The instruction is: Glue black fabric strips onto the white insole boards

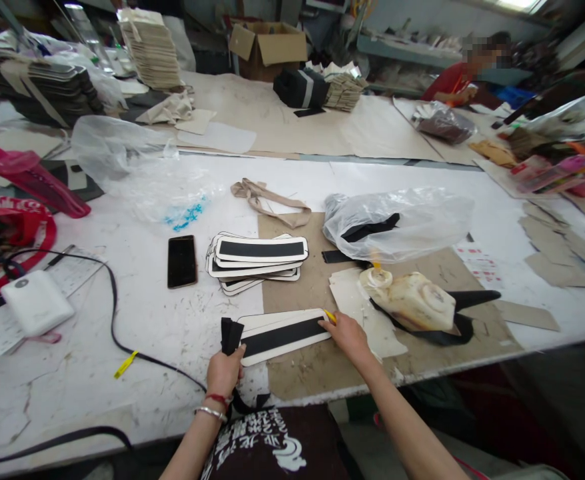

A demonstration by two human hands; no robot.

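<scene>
A long white panel (292,345) with a black strip along its middle lies near the table's front edge, partly over another white panel. My left hand (224,373) is closed at the panel's left end, with a folded black strap (231,335) in its grip. At the right end my right hand (346,335) holds a thin yellow tool (330,316), its fingers touching the end of the black strip. Just behind lies a stack of similar panels (261,251). A stained, cream-coloured container (420,300) stands to the right of my right hand.
A phone (182,261) and a white power bank (37,302) with a black cable lie left. Plastic bags (422,217) and a beige cloth strip (272,201) are farther back. A person in red (452,80) is at the far right, beyond a cardboard box (268,50).
</scene>
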